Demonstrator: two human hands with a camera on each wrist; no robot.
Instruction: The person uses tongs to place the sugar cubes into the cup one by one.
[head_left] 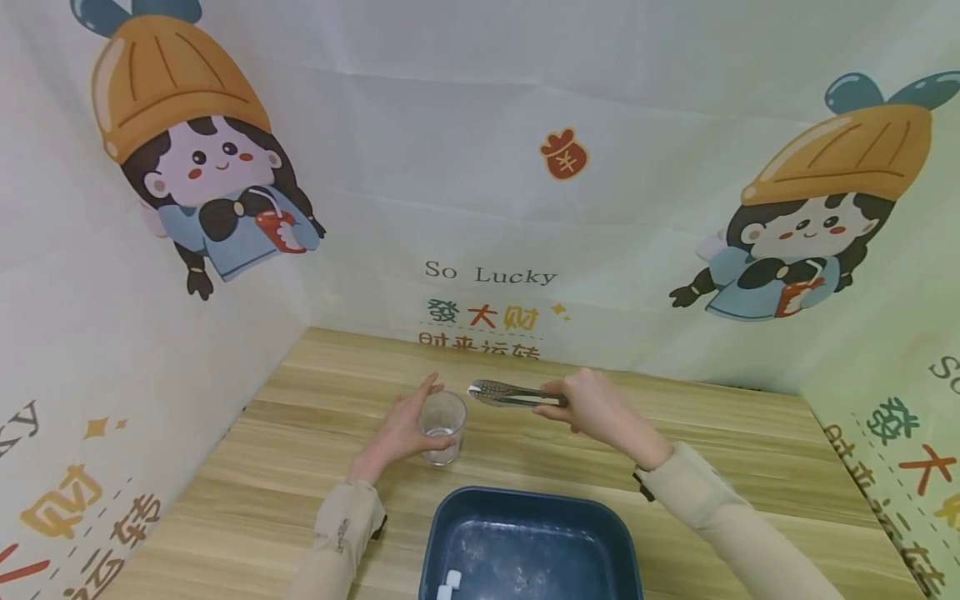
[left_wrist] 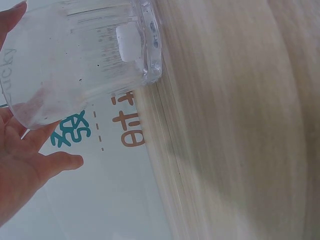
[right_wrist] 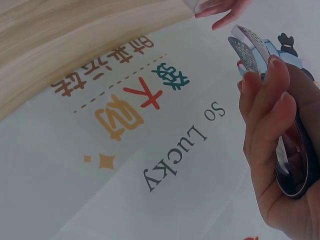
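Observation:
A clear glass (head_left: 442, 417) stands upright on the table, with a white cube (left_wrist: 129, 42) at its bottom. My left hand (head_left: 401, 429) holds it from the left, thumb on the near side and fingers on the far side. To the right, my right hand (head_left: 592, 408) grips metal tongs (head_left: 510, 393) with perforated ends and dark handles. The tongs point left, their tips just right of the glass and above its rim level. A white spot shows at the tips; whether it is a cube or a glint I cannot tell.
A dark blue tray (head_left: 525, 498) sits on the wooden table (head_left: 712, 467) nearest the body, with white cubes (head_left: 453, 579) in its lower left corner. A printed cloth (head_left: 465, 200) with cartoon figures and lettering hangs around the back and sides.

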